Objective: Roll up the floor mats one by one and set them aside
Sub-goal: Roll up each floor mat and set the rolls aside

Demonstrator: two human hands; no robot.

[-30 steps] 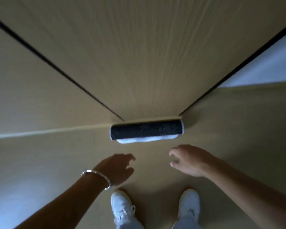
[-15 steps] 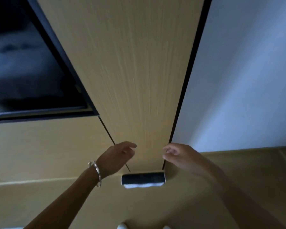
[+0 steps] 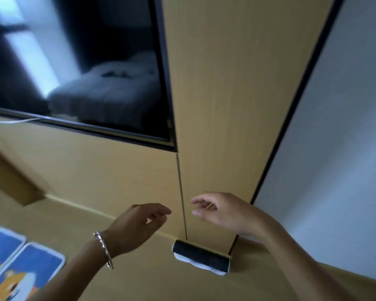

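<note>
My left hand (image 3: 139, 224) and right hand (image 3: 224, 211) hang loose and empty, fingers half spread; the rolled mat (image 3: 201, 256) lies on the floor against the wooden panel (image 3: 226, 105), two flat blue mats (image 3: 24, 268) well off to my left

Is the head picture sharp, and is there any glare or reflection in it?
Head view: softly blurred by motion, dim and bluish; the dark glossy panel mirrors a bed and a bright window; the flat blue mats at lower left are smeared; the rolled mat is clearer.
</note>
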